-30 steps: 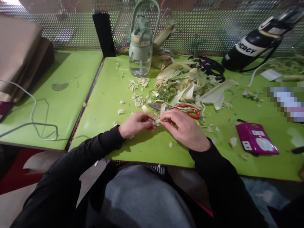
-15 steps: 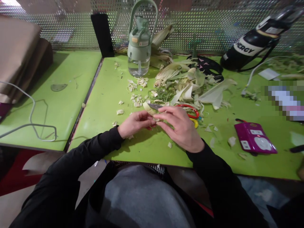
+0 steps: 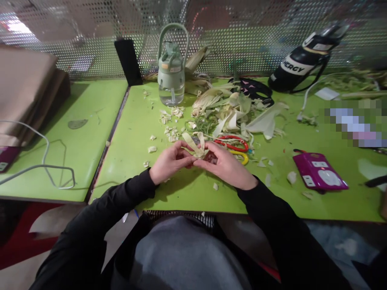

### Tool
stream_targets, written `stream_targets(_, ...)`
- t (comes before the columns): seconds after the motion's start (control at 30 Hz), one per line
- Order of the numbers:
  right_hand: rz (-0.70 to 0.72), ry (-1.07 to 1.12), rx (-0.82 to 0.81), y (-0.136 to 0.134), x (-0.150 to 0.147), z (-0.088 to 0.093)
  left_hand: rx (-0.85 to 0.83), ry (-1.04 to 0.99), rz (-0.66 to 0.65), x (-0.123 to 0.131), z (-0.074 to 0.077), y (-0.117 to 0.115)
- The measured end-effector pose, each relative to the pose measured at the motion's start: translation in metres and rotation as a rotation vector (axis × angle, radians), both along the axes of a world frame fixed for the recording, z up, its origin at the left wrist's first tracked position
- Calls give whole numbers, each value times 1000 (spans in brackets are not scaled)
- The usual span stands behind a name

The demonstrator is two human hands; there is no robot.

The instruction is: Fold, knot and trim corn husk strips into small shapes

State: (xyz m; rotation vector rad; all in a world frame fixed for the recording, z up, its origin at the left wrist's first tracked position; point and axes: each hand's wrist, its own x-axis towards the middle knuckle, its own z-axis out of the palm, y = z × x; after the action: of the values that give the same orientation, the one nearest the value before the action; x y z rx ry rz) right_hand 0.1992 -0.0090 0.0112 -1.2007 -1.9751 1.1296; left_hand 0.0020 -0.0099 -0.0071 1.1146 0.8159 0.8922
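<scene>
Between my fingertips is a pale strip of corn husk [image 3: 198, 150], bent so that two ends stand up. My left hand [image 3: 173, 160] pinches it from the left, and my right hand [image 3: 225, 163] grips it from the other side, thumbs almost meeting. Just behind my right hand lie scissors with red handles [image 3: 234, 143], their blades partly hidden by the husk and fingers. A yellow handle [image 3: 242, 158] shows beside my right hand. Small cut husk pieces [image 3: 171, 133] are scattered past my left hand. Beyond the scissors spreads a heap of husks [image 3: 232, 110].
A green water bottle [image 3: 171, 76] stands at the back, near a black upright block [image 3: 128, 62]. A black bottle [image 3: 298, 64] leans at the right rear. A purple socket box [image 3: 320, 171] sits right; brown paper bags [image 3: 27, 92] and a white cable [image 3: 45, 153] lie left.
My right hand has lowered and closed in on the husk strip from the right. The strip now shows two upright ends instead of one. The view has shifted slightly.
</scene>
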Motion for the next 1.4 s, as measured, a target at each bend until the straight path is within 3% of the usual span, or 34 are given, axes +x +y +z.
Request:
stream_targets(0.23,19,130,-40,-3,-3,-2,1,59,-39,-3,1,0)
stream_targets(0.47,40,338,-133,-5,-1,9,67,129,-83,-9,4,-2)
stream_targets(0.6,12,460,-115,-6,1,13,89,219,-200,-14,3,-2)
stream_targets(0.73,43,377,-127,-6,1,12,83,304,-314,-15,3,-3)
stream_targets(0.93,127,89,127,-1,2,6,258,134,-163,-7,3,-4)
stream_targets(1.0,134,127,141,-1,2,5,192,80,-163,-4,0,-2)
stream_targets(1.1,14,177,145,-1,1,5,91,35,-191,-2,-3,-1)
stream_targets(1.23,-69,184,195,-1,-1,4,13,26,-235,-1,3,-4)
stream_targets(1.4,-93,155,169,-2,-5,2,6,29,-118,2,9,-7)
